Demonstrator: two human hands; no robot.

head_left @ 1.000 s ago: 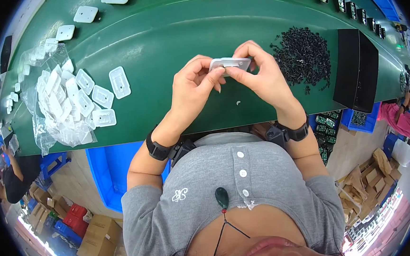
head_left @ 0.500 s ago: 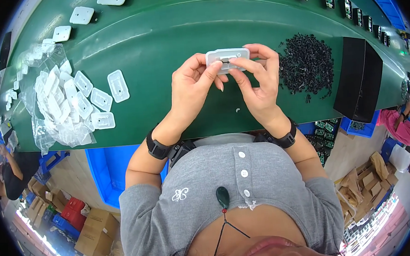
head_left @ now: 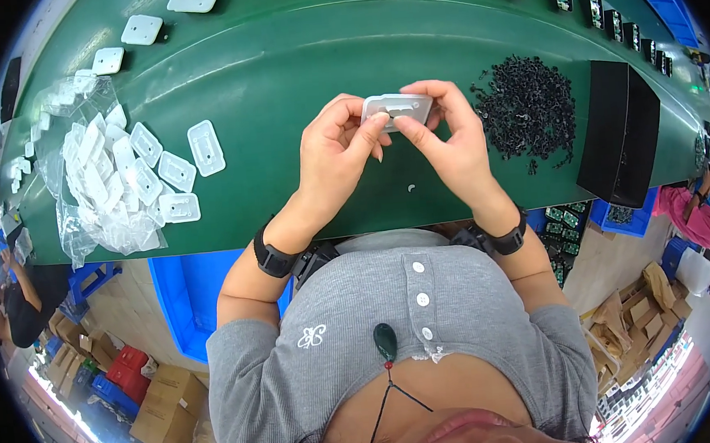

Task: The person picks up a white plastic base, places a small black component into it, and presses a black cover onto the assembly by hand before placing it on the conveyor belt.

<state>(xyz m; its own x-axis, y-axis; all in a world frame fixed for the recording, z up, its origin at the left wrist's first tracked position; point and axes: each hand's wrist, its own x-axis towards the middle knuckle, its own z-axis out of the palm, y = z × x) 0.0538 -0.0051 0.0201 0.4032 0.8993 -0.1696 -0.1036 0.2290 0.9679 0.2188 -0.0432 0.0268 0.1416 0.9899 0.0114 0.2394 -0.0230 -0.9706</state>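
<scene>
A white plastic cover (head_left: 401, 108) is held above the green table, its hollow side turned toward me. My left hand (head_left: 330, 153) grips its left end, thumb pressed on the inside. On the other end, my right hand (head_left: 456, 140) has its fingers behind the cover and its thumb against the inner face, close to the left thumb. A small dark part shows between the two thumb tips; its kind is too small to make out. Right of my right hand lies a heap of small black plastic parts (head_left: 527, 111).
Many white covers (head_left: 109, 177) lie piled on a clear bag at the left, with several loose ones beside them. A long black box (head_left: 619, 133) stands at the right. Black housings with circuit boards (head_left: 595, 11) line the far right. A blue bin (head_left: 184, 303) sits below the table edge.
My right hand has shifted: its index finger has left the cover's inside and gone behind, and the thumb now presses there. The cover has moved slightly toward me and tilted.
</scene>
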